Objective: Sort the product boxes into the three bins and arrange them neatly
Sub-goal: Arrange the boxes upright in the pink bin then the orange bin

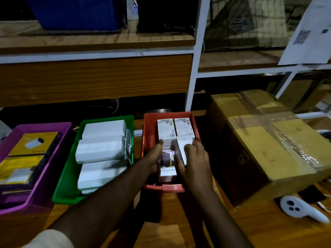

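Note:
Three bins stand in a row on the wooden table. The purple bin (59, 127) at the left holds yellow-and-black boxes (34, 143). The green bin (107, 118) in the middle holds several plain white boxes (100, 149). The red bin (150, 126) holds white labelled boxes (166, 130) at its far end. Both hands are inside the red bin. My left hand (155, 154) presses against the left side of a box with a dark picture (167, 166). My right hand (194, 158) lies over a white box (182, 144) beside it, fingers spread.
A large taped cardboard carton (265, 140) stands right of the red bin, close to my right arm. A white controller (300, 208) lies near the table's right edge. White-framed wooden shelves (100, 77) rise behind the bins, with a blue tub (77, 13) above.

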Demonstrator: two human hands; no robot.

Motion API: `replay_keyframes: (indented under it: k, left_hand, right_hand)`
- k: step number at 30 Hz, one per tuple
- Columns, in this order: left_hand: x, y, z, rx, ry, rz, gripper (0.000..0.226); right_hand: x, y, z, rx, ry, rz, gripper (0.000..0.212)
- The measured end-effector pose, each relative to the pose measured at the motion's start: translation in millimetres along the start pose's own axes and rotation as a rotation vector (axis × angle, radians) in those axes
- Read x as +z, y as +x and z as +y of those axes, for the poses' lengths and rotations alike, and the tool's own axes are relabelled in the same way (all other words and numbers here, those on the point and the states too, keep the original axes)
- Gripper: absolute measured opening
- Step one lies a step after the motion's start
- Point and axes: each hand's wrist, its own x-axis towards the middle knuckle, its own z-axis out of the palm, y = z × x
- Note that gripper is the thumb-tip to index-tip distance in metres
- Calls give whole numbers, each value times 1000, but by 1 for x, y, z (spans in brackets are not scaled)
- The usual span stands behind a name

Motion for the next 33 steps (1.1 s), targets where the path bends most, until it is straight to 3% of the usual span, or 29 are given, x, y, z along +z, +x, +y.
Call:
replay_keyframes:
  k: [2,5,9,13,19,23,29,33]
  left_hand:
    - [1,9,-3,81,64,62,45]
    - [4,26,-15,330,401,217,75]
    - [4,23,-22,479,753,331,102]
    - [0,26,-21,536,796,268,104]
    - [-6,30,-25,574,914,203,103]
    - [-3,26,-26,507,752,148,108]
    - [-1,24,-26,481,777,157,122]
    - [8,12,-25,598,919,265,114]
  right_hand:
    - [1,7,1,4,-55,-22,37]
    - [4,13,3,7,-163,-106,48]
    - [2,18,6,-118,-395,-268,79]
    - [-8,25,15,-245,-414,-401,78]
    - [-6,28,22,-190,-406,-379,92]
    - [-4,26,24,-180,-372,-351,93]
    - [-4,28,27,-223,-342,-368,91]
    - [-6,27,22,-115,-374,-183,78]
